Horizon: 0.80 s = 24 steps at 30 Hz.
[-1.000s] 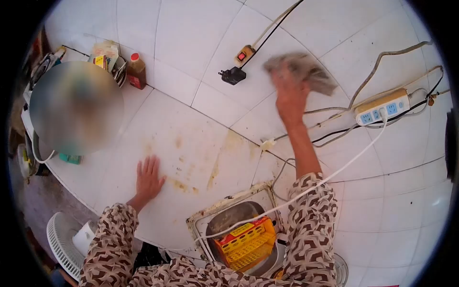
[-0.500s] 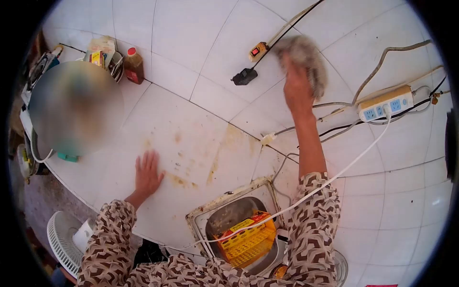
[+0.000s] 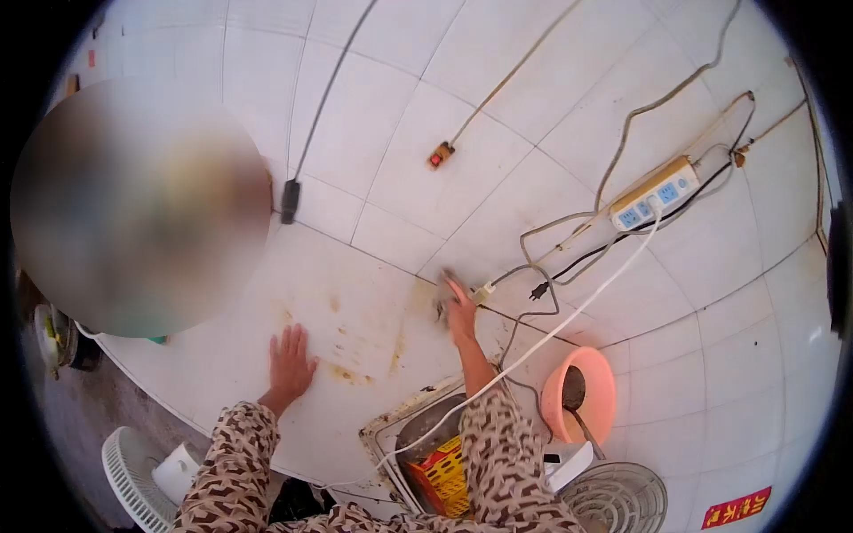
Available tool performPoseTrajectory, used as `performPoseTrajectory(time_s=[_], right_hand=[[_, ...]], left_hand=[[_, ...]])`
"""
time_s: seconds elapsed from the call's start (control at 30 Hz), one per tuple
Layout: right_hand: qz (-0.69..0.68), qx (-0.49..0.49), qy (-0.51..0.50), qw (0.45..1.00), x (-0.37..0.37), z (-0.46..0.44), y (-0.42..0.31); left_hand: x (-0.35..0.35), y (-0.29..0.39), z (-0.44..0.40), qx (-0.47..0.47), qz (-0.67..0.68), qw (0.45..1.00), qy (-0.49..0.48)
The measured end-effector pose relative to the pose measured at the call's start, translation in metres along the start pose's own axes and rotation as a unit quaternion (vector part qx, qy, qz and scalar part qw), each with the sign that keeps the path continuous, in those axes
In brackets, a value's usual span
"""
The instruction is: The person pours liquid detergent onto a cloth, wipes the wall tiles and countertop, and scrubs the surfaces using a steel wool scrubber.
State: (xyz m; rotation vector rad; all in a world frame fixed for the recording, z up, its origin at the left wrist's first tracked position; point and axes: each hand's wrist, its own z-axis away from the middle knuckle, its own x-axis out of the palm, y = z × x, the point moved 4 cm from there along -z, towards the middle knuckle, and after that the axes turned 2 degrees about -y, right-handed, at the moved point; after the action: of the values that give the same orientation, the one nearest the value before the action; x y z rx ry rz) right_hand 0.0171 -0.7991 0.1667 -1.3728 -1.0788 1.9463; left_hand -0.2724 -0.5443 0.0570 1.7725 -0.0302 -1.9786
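White tiles cover the wall, and a pale table with yellow-brown stains meets it along a dark seam. Near the centre, slightly toward five o'clock, the grey-brown cloth is at this seam, just beside a white plug. Over it is the right hand; its fingers are bent and closed on the cloth, likely so that it does not slip away, though blur hides how firm the hold is. At eight o'clock the left hand lies flat on the table, holding nothing, its fingers a little apart; I judge that it supports the leaning body. Between two and three o'clock, a power strip sits on the wall, probably to stay off the table. At six o'clock, the sink contains a yellow-red rack.
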Motion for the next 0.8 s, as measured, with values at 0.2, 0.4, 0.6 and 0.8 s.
performPoseTrajectory(time_s=[0.2,0.4,0.6,0.8], right_hand=[[-0.662,0.047,-0.019,0.748,-0.073,0.093,0.134],[-0.708,-0.023,0.267,0.654,-0.205,0.208,-0.014],[-0.580,-0.274,0.104,0.760,-0.249,0.252,-0.198],[-0.523,-0.278,0.025,0.806,-0.206,0.142,-0.288]], left_hand=[[0.016,-0.009,-0.011,0.021,0.008,0.999,-0.040],[0.023,-0.019,-0.037,-0.002,0.090,0.970,-0.224],[0.010,-0.013,0.011,0.035,0.069,0.981,-0.177],[0.019,-0.014,0.025,0.048,0.082,0.986,-0.134]])
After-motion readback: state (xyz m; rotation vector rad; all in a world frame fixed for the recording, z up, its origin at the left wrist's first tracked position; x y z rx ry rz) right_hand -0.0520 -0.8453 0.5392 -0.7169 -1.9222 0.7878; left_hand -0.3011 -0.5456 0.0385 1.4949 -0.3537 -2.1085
